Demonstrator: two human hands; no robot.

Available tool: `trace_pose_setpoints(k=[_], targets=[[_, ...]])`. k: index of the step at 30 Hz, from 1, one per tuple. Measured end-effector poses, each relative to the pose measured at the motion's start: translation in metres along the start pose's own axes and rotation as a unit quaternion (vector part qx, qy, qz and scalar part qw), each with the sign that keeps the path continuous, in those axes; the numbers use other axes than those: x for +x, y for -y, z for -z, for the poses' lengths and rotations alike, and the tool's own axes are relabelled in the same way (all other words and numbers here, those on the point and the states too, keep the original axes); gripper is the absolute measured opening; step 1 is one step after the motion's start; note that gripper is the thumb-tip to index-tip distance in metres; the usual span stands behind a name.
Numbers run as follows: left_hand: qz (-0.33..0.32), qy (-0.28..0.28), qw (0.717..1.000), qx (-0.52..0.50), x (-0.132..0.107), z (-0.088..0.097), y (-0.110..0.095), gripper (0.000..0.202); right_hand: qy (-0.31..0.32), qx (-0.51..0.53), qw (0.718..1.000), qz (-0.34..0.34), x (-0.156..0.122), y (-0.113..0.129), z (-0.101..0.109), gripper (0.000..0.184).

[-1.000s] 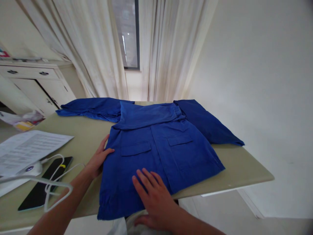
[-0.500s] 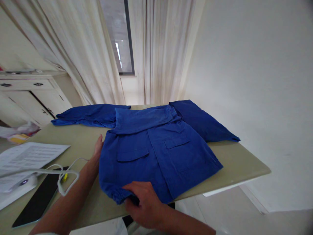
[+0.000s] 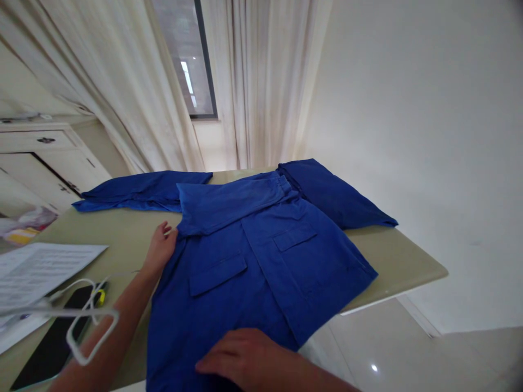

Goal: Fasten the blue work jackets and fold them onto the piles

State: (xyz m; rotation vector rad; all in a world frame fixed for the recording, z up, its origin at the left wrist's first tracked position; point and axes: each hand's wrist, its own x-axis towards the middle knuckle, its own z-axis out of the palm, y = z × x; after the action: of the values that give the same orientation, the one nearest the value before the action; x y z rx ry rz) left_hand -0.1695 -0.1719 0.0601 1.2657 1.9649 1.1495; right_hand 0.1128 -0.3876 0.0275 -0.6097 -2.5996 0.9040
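Note:
A blue jacket [image 3: 261, 256] lies spread on a beige table [image 3: 400, 267], back up, with two pocket flaps showing and its sleeves stretched out to the far left and far right. My left hand [image 3: 160, 249] rests at the jacket's left edge near the folded collar, fingers curled against the cloth. My right hand [image 3: 241, 359] lies flat on the jacket's lower hem near the table's front edge, fingers together and stretched to the left.
At the left lie a printed sheet of paper [image 3: 36, 267], a black phone [image 3: 53, 337] and a white cable [image 3: 90, 326]. A white cabinet [image 3: 49, 158] stands at the far left. Curtains [image 3: 253, 81] and a window are behind the table. The table's right edge drops to a tiled floor.
My right hand let go of the bunched hem and now lies flat on it; the hem is pulled toward me again. My left hand moved slightly up the jacket's left edge.

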Motion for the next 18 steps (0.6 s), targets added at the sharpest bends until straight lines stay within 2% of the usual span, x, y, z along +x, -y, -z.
trace_pose_setpoints(k=[2,3,4,5,6,7,8,9,10,11,13,15,18], targets=[[-0.15,0.023,0.985,0.084,-0.036,0.01,0.002,0.065,-0.072,-0.019,0.996,-0.058,-0.026,-0.005,0.026,0.061],[-0.224,0.07,0.966,0.111,-0.061,0.015,0.005,0.06,-0.126,-0.047,0.984,-0.118,-0.042,-0.011,0.04,0.062],[-0.277,0.146,0.942,0.122,-0.089,0.019,0.008,0.054,-0.187,-0.087,0.96,-0.188,-0.059,-0.02,0.053,0.06],[-0.314,0.224,0.914,0.129,-0.118,0.023,0.013,0.05,-0.255,-0.137,0.921,-0.259,-0.078,-0.03,0.067,0.057],[-0.354,0.287,0.878,0.143,-0.147,0.024,0.02,0.054,-0.328,-0.192,0.867,-0.323,-0.097,-0.041,0.08,0.055],[-0.407,0.342,0.829,0.175,-0.174,0.024,0.027,0.067,-0.387,-0.246,0.803,-0.38,-0.117,-0.052,0.091,0.057],[-0.474,0.345,0.783,0.208,-0.199,0.022,0.035,0.076,-0.426,-0.292,0.739,-0.432,-0.138,-0.063,0.101,0.062],[-0.538,0.299,0.749,0.244,-0.218,0.019,0.044,0.078,-0.436,-0.316,0.693,-0.479,-0.157,-0.072,0.109,0.069],[-0.583,0.251,0.721,0.278,-0.233,0.015,0.051,0.078,-0.431,-0.316,0.669,-0.516,-0.176,-0.081,0.116,0.077],[-0.612,0.2,0.702,0.303,-0.244,0.011,0.058,0.074,-0.422,-0.298,0.661,-0.544,-0.193,-0.088,0.122,0.084],[-0.622,0.131,0.698,0.33,-0.253,0.008,0.065,0.064,-0.405,-0.235,0.668,-0.579,-0.22,-0.097,0.131,0.096],[-0.608,0.103,0.717,0.326,-0.252,0.013,0.067,0.058,-0.405,-0.167,0.676,-0.593,-0.238,-0.101,0.141,0.1],[-0.586,0.087,0.747,0.302,-0.241,0.036,0.061,0.052,-0.407,-0.044,0.701,-0.583,-0.245,-0.095,0.159,0.094]])
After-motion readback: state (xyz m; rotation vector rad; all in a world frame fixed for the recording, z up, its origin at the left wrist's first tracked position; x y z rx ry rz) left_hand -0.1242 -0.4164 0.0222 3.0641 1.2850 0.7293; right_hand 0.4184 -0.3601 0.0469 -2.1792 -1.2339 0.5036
